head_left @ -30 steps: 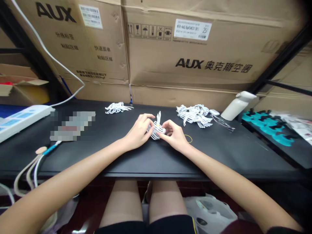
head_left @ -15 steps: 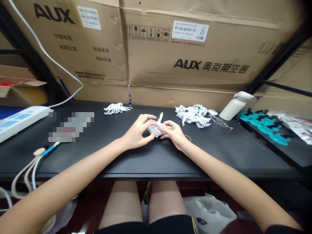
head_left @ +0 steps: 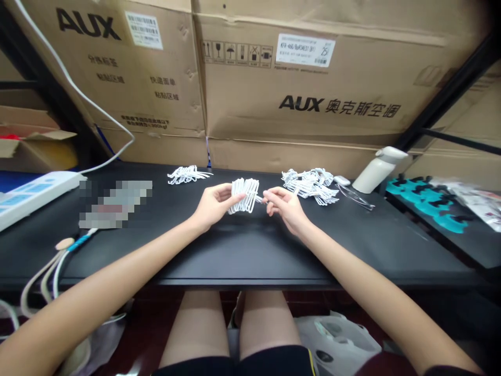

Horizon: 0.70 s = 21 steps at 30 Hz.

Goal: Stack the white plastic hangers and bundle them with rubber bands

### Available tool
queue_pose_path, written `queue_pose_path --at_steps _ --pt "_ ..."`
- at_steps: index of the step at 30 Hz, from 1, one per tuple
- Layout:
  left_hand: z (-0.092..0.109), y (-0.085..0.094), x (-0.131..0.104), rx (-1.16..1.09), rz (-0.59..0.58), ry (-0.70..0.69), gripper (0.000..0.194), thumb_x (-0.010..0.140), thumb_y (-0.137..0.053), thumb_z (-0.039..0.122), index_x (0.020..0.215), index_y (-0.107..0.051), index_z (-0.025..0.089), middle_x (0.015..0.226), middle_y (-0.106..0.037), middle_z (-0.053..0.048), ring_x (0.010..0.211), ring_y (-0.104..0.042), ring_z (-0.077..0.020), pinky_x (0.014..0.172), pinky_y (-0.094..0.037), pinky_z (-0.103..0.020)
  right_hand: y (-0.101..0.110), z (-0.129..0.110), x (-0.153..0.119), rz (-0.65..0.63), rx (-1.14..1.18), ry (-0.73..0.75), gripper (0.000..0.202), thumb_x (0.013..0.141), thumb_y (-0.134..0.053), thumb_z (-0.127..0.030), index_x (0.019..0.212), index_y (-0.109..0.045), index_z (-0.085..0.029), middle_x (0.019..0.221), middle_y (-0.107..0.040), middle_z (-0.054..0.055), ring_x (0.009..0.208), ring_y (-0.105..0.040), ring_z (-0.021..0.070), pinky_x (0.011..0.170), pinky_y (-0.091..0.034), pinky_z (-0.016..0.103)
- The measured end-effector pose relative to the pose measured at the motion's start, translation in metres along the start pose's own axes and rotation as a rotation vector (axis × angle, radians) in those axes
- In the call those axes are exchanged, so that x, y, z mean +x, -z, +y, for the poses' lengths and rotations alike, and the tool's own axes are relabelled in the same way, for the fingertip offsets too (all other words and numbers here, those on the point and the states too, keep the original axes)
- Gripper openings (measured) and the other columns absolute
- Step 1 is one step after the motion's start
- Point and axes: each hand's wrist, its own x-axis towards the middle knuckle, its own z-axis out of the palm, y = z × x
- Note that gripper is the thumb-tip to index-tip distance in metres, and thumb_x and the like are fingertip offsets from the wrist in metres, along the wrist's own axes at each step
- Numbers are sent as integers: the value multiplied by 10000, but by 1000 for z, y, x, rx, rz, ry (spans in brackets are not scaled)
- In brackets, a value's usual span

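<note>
My left hand grips a bundle of white folded cords, thumb across the front and fingers behind. The cords lie side by side in narrow loops, held just above the black table. At the bundle's right side, a short white cord end sticks out toward my right hand. The right thumb and forefinger are pinched together at its tip, the other fingers curled. Behind the right hand lies a loose pile of similar white cords. A smaller white pile rests at the back left.
On the black table stand a cream bottle and, beside it, glasses. Teal parts lie far right. A white power strip and a pixelated flat object are at left. Large cardboard boxes wall off the back.
The bundle has turned so its loops face me and has shifted slightly left with my left hand. My right hand has drawn off the bundle to the right, now pinching at the cord end.
</note>
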Motion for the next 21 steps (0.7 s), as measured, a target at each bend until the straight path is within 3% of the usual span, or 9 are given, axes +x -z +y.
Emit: queue_pose_path --at_steps 3,6,8,11,21 --pt "-2 -1 1 -81 -3 106 470 690 -749 449 1025 -697 123 1013 -726 -114 906 -682 -245 829 -527 -341 -1 2 -1 99 -238 187 350 606 -811 -403 814 -663 -163 770 -682 29 660 -604 123 581 -486 230" --pt "-2 -2 -1 -81 -34 152 489 688 -748 458 1045 -700 127 963 -737 -103 874 -689 -247 809 -535 -346 -3 4 -3 -19 -228 129 346 649 -785 -387 888 -674 -163 868 -710 57 802 -654 163 690 -515 262" --pt "0 -3 -2 -71 -45 163 498 684 -750 459 1053 -700 129 938 -741 -95 867 -690 -250 803 -537 -345 -4 4 -3 -124 -144 -2 347 681 -763 -388 916 -663 -153 836 -715 59 749 -672 160 637 -519 251" --pt "3 -4 -2 -68 -52 177 502 671 -761 453 1044 -702 123 936 -741 -96 854 -689 -248 810 -533 -347 -7 3 -4 -158 -59 -128 380 666 -780 -373 933 -647 -138 734 -695 41 582 -647 131 493 -489 215" --pt "1 0 1 -173 -139 218 496 705 -739 347 1152 -652 149 1064 -710 -105 919 -673 -228 848 -509 -343 -7 1 -4 -56 43 -159 287 665 -768 -288 887 -660 -141 748 -665 23 488 -563 67 460 -498 200"
